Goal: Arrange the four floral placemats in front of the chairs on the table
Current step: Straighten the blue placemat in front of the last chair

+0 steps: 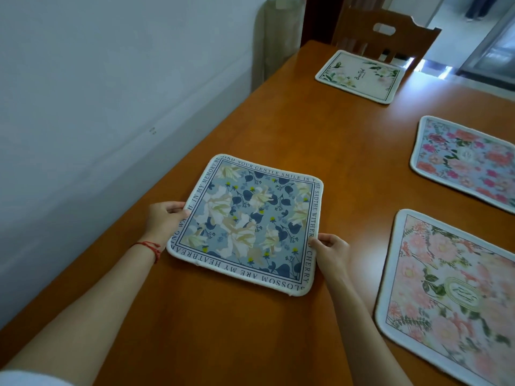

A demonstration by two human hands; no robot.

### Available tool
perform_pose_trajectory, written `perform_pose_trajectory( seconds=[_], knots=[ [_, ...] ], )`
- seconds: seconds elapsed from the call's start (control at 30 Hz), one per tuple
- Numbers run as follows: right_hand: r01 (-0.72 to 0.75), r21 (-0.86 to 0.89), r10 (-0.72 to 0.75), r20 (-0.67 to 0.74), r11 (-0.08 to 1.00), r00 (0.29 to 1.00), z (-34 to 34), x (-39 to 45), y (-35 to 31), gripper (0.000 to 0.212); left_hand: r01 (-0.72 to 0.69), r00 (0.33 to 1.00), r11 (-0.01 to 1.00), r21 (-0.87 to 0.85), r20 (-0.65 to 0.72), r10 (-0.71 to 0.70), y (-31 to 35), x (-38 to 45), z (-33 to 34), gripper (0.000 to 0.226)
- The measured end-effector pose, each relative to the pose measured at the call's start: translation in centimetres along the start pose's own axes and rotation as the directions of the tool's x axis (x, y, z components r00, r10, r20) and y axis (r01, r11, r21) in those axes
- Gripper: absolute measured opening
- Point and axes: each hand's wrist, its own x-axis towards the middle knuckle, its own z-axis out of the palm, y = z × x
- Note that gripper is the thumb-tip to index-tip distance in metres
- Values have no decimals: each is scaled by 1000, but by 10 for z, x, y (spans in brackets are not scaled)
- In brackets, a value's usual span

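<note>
**Last mat going down — risk: crooked or off the edge**

Both hands grip the blue mat (245,224): left hand (164,218) pinched on its left edge, thumb on top; right hand (330,253) pinched on its right edge near the front corner. Mat lies flat or nearly flat on the table (292,129); can't tell if it's fully down.

What could go wrong, as I judge it:
- Mat sits skewed vs the table edge just left of the left hand. Let go now and it stays crooked; needs a small twist first.
- Table edge is close beyond the left hand. A push that way and the mat overhangs, may slide off toward the wall (97,93).
- No chair visible on this side, so can't check it's really in front of a seat.
- Uneven release, one hand first, could drag a corner and ruck the mat.

Surface: smooth orange-brown wood, glossy, prob. slippery under fabric. Other mats: peach mat (451,296) just past the right hand, pink mat (468,160) further off that side, white mat (362,75) far ahead in front of the chair (390,34). All well apart from the blue one.

Room: plain pale wall along the left, curtain (276,37) in the far corner, bright doorway beyond the chair.
</note>
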Motion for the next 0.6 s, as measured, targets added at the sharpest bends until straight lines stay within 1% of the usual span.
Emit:
perform_pose_trajectory(
  seconds=[0.17,0.4,0.6],
  knots=[
    [13,18,-12,-24,1000,1000,-10,-35,4,2,-31,999,999,32,22,30,-4,-18,-9,23],
    [7,32,-6,-53,999,999,-20,-87,18,4,-69,995,994,81,80,63,-16,-46,-31,24],
    [20,44,-16,-96,999,995,-23,-137,31,3,-68,991,994,89,120,57,-24,-74,-51,25]
  ],
)
